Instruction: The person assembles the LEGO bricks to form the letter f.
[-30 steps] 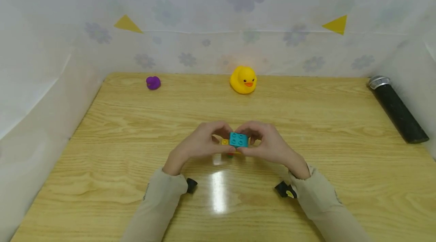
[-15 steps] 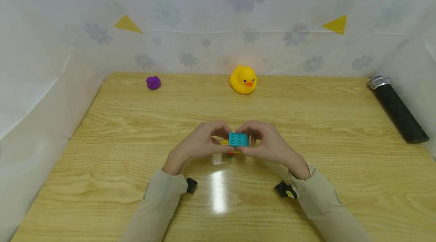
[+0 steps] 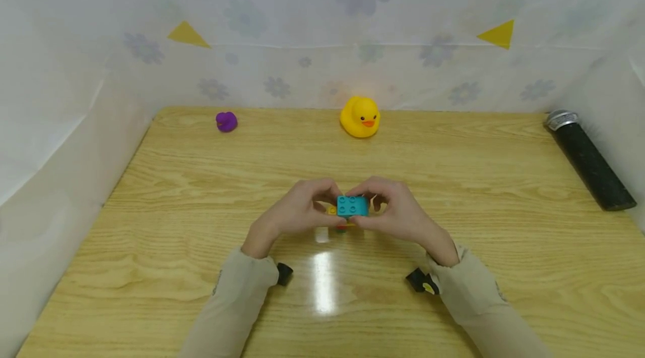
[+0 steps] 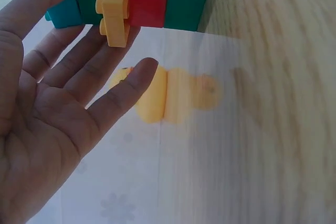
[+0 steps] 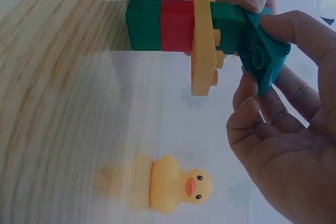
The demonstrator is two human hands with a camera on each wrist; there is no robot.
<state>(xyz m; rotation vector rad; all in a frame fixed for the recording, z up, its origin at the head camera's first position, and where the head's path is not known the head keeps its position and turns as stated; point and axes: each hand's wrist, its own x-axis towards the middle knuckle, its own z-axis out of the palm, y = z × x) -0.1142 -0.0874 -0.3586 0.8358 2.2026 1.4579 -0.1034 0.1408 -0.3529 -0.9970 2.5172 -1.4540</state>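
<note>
A block tower stands on the table in the middle of the head view. From the bottom it has a green brick (image 5: 144, 25), a red brick (image 5: 177, 25), a wide yellow plate (image 5: 202, 45) and another green brick (image 5: 227, 27). On top sits a teal brick (image 3: 351, 207) with a curved right end; the right wrist view has it tilted, its right side lifted off the green brick. My left hand (image 3: 303, 208) pinches its left part between thumb and fingers. The right hand (image 3: 395, 209) pinches its right part the same way. Both hands hide much of the tower in the head view.
A yellow rubber duck (image 3: 360, 117) stands at the table's back edge, behind the hands. Farther left is a small purple duck (image 3: 227, 121). A black microphone (image 3: 589, 162) lies at the right edge. White flowered sheeting (image 3: 302, 78) walls the back and sides.
The teal brick has shifted slightly left and more of its curved right end shows. Both hands keep hold of it and barely move.
</note>
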